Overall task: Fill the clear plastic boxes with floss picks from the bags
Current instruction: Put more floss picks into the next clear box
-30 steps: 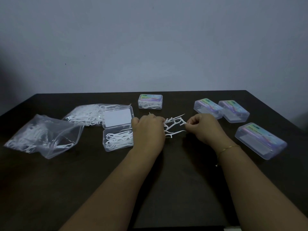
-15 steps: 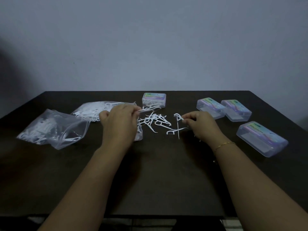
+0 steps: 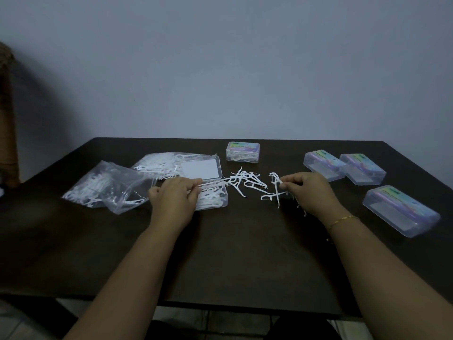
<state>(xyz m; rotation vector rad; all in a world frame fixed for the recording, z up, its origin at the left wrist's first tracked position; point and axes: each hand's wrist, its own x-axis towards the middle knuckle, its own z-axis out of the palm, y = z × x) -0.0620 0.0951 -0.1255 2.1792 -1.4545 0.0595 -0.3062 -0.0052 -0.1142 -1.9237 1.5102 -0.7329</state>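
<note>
While the dark wooden table (image 3: 232, 261) has not changed, the left hand (image 3: 175, 202) has gone from the loose white floss picks (image 3: 245, 182) at centre to the open clear plastic box (image 3: 213, 200) at 9 o'clock, fingers curled on picks over it. I judge one batch is going in. Two clear plastic bags (image 3: 107, 190) lie further at 9 o'clock. The right hand (image 3: 308, 190) pinches a single pick (image 3: 277, 190) at 3 o'clock. The closed boxes' coloured labels (image 3: 242, 146) are too blurred to read.
</note>
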